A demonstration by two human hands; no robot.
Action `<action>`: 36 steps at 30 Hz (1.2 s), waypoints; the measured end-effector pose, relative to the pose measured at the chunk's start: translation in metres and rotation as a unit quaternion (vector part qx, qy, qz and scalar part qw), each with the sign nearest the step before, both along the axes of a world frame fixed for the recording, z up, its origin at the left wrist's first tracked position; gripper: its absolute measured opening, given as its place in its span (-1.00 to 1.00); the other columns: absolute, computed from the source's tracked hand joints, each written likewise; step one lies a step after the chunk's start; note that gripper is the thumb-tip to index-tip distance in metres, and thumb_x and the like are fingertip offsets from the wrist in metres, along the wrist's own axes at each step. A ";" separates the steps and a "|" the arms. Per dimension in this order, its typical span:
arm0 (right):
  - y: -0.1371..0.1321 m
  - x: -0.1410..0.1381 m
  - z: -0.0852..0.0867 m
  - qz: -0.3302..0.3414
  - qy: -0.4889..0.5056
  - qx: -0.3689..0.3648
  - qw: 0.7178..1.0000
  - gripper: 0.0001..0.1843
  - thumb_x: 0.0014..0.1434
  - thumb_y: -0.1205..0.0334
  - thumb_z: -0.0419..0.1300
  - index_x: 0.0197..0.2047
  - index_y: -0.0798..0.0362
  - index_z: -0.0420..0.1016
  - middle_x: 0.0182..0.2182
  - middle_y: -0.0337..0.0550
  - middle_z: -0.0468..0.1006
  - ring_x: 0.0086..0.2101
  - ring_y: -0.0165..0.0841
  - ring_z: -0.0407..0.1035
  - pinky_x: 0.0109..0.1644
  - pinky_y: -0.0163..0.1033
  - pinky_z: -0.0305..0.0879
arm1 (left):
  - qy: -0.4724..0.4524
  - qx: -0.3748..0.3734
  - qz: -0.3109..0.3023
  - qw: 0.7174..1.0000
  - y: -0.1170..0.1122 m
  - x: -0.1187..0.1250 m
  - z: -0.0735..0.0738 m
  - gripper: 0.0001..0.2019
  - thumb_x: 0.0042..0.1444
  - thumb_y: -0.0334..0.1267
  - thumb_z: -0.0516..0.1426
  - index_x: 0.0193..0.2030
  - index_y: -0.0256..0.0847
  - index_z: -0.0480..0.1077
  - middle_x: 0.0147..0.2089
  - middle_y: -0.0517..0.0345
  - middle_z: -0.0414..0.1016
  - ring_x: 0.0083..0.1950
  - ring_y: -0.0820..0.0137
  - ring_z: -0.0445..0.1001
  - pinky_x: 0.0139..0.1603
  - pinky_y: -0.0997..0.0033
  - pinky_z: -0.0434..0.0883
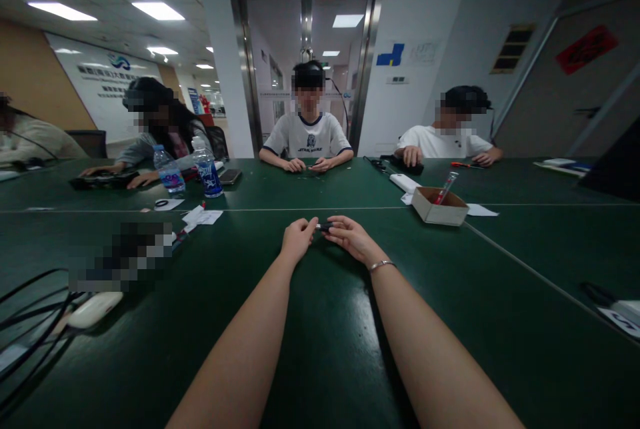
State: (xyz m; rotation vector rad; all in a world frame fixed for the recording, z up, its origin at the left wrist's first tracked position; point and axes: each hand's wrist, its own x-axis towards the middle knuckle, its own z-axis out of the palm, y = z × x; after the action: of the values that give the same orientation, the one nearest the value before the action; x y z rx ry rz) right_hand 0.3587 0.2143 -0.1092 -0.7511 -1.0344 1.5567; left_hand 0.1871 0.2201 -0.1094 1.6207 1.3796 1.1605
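Observation:
Both my arms stretch out over the dark green table point(320, 349). My left hand point(298, 238) and my right hand point(350, 237) meet near the table's middle, fingers pinched on a small dark object point(324, 226) held between them. What the object is I cannot make out. A thin bracelet point(381, 265) circles my right wrist.
An open cardboard box point(440, 206) with a red-tipped tool stands to the right. Two water bottles point(207, 169) and paper slips point(201, 216) lie at the left. Black cables point(30, 309) and a white device point(93, 309) sit near left. Three people sit opposite, hands on the table.

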 end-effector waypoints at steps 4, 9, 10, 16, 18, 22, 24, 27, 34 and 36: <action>-0.001 0.001 0.000 0.006 -0.010 0.007 1.000 -0.68 -0.10 0.52 0.38 -0.24 0.08 0.52 -0.32 -0.18 0.53 -0.29 -0.33 0.52 -0.11 -0.26 0.50 | 0.040 0.004 0.007 0.999 -0.003 -0.002 0.002 -0.50 0.14 0.17 -0.02 -0.54 -0.23 0.36 -0.60 0.19 0.36 -0.56 0.44 0.31 -0.48 0.45 0.18; 0.001 0.002 -0.001 0.014 -0.016 0.012 1.000 -0.67 -0.10 0.55 0.37 -0.23 0.10 0.53 -0.26 -0.15 0.49 -0.21 -0.33 0.50 -0.06 -0.26 0.50 | 0.071 -0.002 0.015 0.997 -0.004 -0.003 0.005 -0.44 0.16 0.19 -0.05 -0.61 -0.22 0.36 -0.65 0.17 0.34 -0.59 0.42 0.29 -0.46 0.42 0.17; 0.001 0.002 -0.002 0.013 -0.016 0.012 1.000 -0.67 -0.10 0.56 0.36 -0.23 0.10 0.54 -0.26 -0.15 0.48 -0.20 -0.33 0.49 -0.07 -0.28 0.50 | 0.074 -0.005 0.015 0.997 -0.005 -0.003 0.005 -0.44 0.16 0.18 -0.06 -0.62 -0.22 0.36 -0.66 0.17 0.34 -0.59 0.42 0.29 -0.45 0.42 0.18; 0.003 0.003 -0.004 0.015 -0.028 0.010 0.999 -0.65 -0.12 0.59 0.34 -0.23 0.07 0.56 -0.27 -0.19 0.45 -0.21 -0.35 0.47 -0.06 -0.26 0.50 | 0.084 -0.017 0.020 0.996 -0.007 -0.005 0.008 -0.45 0.18 0.13 -0.05 -0.66 -0.21 0.35 -0.67 0.16 0.34 -0.60 0.42 0.30 -0.42 0.40 0.20; 0.003 0.002 -0.004 0.017 -0.031 0.011 0.999 -0.64 -0.12 0.58 0.35 -0.24 0.07 0.56 -0.27 -0.19 0.46 -0.21 -0.35 0.47 -0.05 -0.25 0.50 | 0.079 -0.023 0.018 0.996 -0.008 -0.006 0.009 -0.46 0.17 0.13 -0.05 -0.66 -0.21 0.35 -0.67 0.16 0.34 -0.60 0.41 0.30 -0.42 0.41 0.20; 0.002 0.003 -0.004 0.022 -0.036 0.018 0.999 -0.64 -0.16 0.55 0.39 -0.25 0.10 0.55 -0.23 -0.16 0.49 -0.22 -0.34 0.48 -0.06 -0.25 0.49 | 0.087 -0.043 0.011 0.995 -0.006 -0.007 0.010 -0.46 0.18 0.10 -0.05 -0.67 -0.20 0.34 -0.68 0.17 0.32 -0.61 0.42 0.29 -0.43 0.41 0.19; 0.002 0.003 -0.004 0.026 -0.040 0.021 0.999 -0.64 -0.19 0.54 0.41 -0.26 0.11 0.55 -0.22 -0.15 0.51 -0.23 -0.34 0.49 -0.07 -0.26 0.48 | 0.090 -0.052 0.003 0.995 -0.005 -0.007 0.010 -0.46 0.19 0.09 -0.05 -0.67 -0.20 0.34 -0.68 0.18 0.32 -0.61 0.42 0.29 -0.43 0.41 0.19; 0.003 0.003 -0.005 0.024 -0.044 0.022 0.998 -0.64 -0.21 0.54 0.42 -0.29 0.11 0.54 -0.21 -0.16 0.52 -0.24 -0.35 0.49 -0.06 -0.25 0.48 | 0.093 -0.057 0.000 0.994 -0.003 -0.007 0.010 -0.46 0.19 0.10 -0.06 -0.68 -0.19 0.33 -0.69 0.19 0.29 -0.62 0.42 0.28 -0.43 0.41 0.19; 0.001 0.003 -0.003 0.026 -0.035 0.015 0.999 -0.67 -0.15 0.53 0.41 -0.27 0.09 0.55 -0.30 -0.20 0.50 -0.26 -0.36 0.49 -0.08 -0.25 0.50 | 0.101 -0.032 0.007 0.994 -0.003 -0.006 0.009 -0.46 0.18 0.11 -0.05 -0.69 -0.19 0.32 -0.68 0.19 0.31 -0.60 0.41 0.29 -0.43 0.41 0.18; 0.001 0.003 -0.002 0.026 -0.032 0.007 0.999 -0.69 -0.10 0.50 0.40 -0.25 0.09 0.55 -0.35 -0.21 0.50 -0.29 -0.35 0.51 -0.14 -0.27 0.51 | 0.091 -0.027 0.004 0.996 -0.003 -0.007 0.007 -0.46 0.17 0.13 -0.05 -0.67 -0.19 0.33 -0.68 0.20 0.31 -0.59 0.41 0.29 -0.44 0.41 0.17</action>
State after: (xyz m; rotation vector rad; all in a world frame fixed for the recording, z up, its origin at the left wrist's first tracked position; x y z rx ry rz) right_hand 0.3613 0.2154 -0.1107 -0.7743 -1.1198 1.5760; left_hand 0.1805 0.2176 -0.1023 1.7175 1.5200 0.9923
